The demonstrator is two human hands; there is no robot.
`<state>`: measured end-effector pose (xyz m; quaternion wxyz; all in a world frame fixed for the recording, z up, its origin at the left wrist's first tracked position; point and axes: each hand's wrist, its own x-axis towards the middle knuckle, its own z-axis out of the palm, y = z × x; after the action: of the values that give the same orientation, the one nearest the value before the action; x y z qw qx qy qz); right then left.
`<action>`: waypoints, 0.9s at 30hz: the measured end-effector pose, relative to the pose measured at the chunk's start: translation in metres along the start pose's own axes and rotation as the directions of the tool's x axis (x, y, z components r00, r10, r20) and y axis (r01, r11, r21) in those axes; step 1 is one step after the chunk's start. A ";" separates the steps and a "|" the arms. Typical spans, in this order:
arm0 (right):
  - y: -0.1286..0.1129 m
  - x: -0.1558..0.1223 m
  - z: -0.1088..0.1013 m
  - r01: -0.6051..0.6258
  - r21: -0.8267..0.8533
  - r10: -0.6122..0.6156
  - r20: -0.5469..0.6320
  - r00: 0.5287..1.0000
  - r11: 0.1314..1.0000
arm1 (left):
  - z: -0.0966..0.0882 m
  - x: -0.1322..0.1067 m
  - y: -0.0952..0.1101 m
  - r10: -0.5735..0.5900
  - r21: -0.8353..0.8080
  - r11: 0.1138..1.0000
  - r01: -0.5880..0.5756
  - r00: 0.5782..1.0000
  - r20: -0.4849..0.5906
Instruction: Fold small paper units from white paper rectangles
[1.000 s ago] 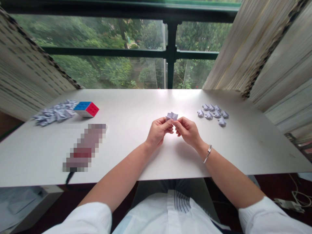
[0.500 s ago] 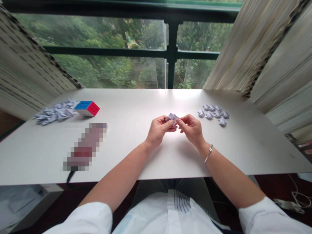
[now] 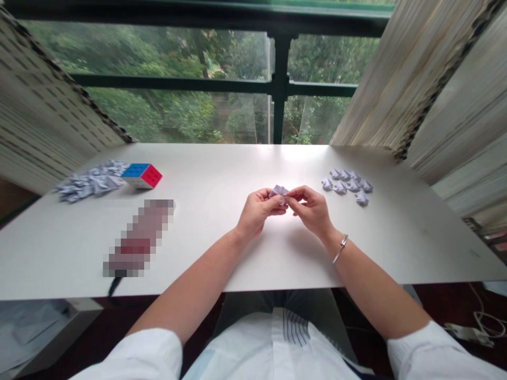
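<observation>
A small pale lilac folded paper piece [image 3: 279, 190] is pinched between the fingertips of both hands, just above the white table [image 3: 222, 248]. My left hand [image 3: 259, 211] grips its left side. My right hand [image 3: 311, 208], with a silver bangle on the wrist, grips its right side, thumb and forefinger on top. Most of the paper is hidden by the fingers.
Several finished folded paper pieces [image 3: 347, 184] lie at the right. A heap of lilac paper pieces [image 3: 89, 182] lies at the far left beside a colourful puzzle cube [image 3: 141, 175]. A blurred-out object [image 3: 138, 237] lies at the front left. Stacked boards flank the table; a window is behind.
The folded paper sits a little lower between the fingers than a second ago. My right hand has shifted slightly up and to the right, its fingers now over the paper's top.
</observation>
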<state>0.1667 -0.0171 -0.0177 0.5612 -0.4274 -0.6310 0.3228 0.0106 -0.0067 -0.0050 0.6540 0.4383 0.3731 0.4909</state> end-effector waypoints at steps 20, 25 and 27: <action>-0.001 0.002 -0.016 0.334 -0.281 -0.287 0.197 0.938 0.900 | -0.001 0.000 0.003 -0.024 -0.032 0.999 0.022 0.998 -0.064; -0.003 0.000 -0.013 0.339 -0.256 -0.298 0.188 0.936 0.905 | 0.003 -0.002 -0.001 0.004 -0.032 0.999 -0.006 0.997 -0.076; -0.003 -0.001 -0.011 0.328 -0.228 -0.294 0.173 0.940 0.917 | 0.004 -0.002 -0.001 0.007 -0.038 0.999 -0.009 0.998 -0.062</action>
<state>0.1767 -0.0203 -0.0143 0.5022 -0.3669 -0.7634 0.1743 0.0139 -0.0095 -0.0050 0.6484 0.4116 0.3820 0.5139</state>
